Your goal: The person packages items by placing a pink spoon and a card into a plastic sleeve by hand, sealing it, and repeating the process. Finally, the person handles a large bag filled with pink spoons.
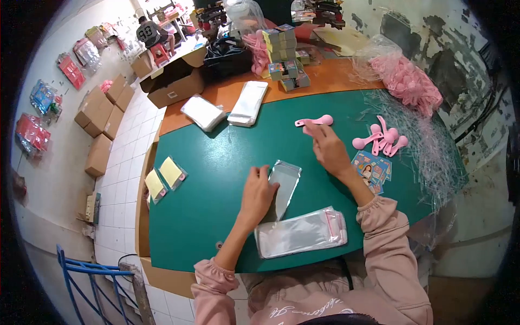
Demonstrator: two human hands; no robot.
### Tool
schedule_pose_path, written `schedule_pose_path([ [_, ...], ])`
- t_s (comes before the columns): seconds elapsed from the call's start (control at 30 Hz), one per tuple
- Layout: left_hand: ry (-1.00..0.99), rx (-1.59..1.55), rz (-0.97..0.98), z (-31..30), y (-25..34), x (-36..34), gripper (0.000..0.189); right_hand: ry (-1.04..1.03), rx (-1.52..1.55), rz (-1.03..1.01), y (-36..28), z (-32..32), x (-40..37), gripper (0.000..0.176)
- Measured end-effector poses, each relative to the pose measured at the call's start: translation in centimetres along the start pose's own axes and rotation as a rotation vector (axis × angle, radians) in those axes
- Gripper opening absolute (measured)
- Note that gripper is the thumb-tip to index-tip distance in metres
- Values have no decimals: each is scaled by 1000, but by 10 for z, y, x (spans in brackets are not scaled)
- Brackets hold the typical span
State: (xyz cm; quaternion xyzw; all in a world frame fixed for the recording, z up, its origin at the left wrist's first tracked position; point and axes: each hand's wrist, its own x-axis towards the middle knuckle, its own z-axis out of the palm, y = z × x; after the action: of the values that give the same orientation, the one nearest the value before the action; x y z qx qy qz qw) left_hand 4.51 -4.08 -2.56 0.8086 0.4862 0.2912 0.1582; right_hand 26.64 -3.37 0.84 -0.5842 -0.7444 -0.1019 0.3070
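A: Where is the left hand (258,196)?
B: It is by a clear bag (287,181) with shiny edges. The thumb touches the side of the bag, and two fingers stick up. I can't tell if it is pinching the bag.
A: And the right hand (329,150)?
B: It is over the green table (216,162), just beside a pink spoon (323,120). Its fingers are bent. There is a bit of pink at the tips, but I can't tell if the hand holds it.
A: What is near the person's tummy?
B: A pile of clear bags (298,234). It lies flat near the edge, and one end has a pink strip.
A: What else is on the right side?
B: A heap of pink spoons (388,142), with blue cards (371,169) near it. Past those are lots of thin clear strips (433,154). A big bag of pink things (406,81) sits at the back.
A: And on the left?
B: Two little packs with yellow paper (164,180), side by side.
A: What about the far side?
B: Two white stacks (248,103), and piles of small boxes or cards (283,51). I can't tell which. Way back, another person (151,33) sits on a red stool (158,53).
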Motion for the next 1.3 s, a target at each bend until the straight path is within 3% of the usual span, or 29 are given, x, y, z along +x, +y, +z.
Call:
schedule_pose_path([
  [0.07, -16, -56, 7, 5, 4, 9, 25, 109, 599, 201, -12, -15, -1, 18],
  [0.1, -88, -182, -24, 4, 4, 14, 24, 108, 599, 200, -13, -11, -6, 18],
  [0.17, -221, -430, -83, 2, 2, 25, 23, 187, 1145, 479, -11, 0, -12, 13],
  [0.27, -166, -376, 39, 2, -3, 28, 22, 180, 1200, 475, -11, 4, -16, 16],
  [0.6, -262, -547, -160, -3, 8, 28, 22, 308, 1063, 453, -21, -4, -21, 12],
  [0.67, -243, -595, -150, 0, 3, 28, 25, 142, 828, 361, -16, -1, -21, 9],
  [0.7, -243, -596, -153, -1, 2, 28, 25, 172, 643, 246, -17, -2, -21, 7],
  [1.1, -173, -441, -223, -14, -3, 32, 31, 82, 574, 313, -11, -3, -19, 5],
  [1.17, 11, -308, -97, -12, -8, 32, 19, 83, 576, 313, -12, -3, -19, 5],
  [1.3, -131, -566, -136, -6, -17, 35, 17, 70, 633, 346, -9, -2, -18, 6],
])
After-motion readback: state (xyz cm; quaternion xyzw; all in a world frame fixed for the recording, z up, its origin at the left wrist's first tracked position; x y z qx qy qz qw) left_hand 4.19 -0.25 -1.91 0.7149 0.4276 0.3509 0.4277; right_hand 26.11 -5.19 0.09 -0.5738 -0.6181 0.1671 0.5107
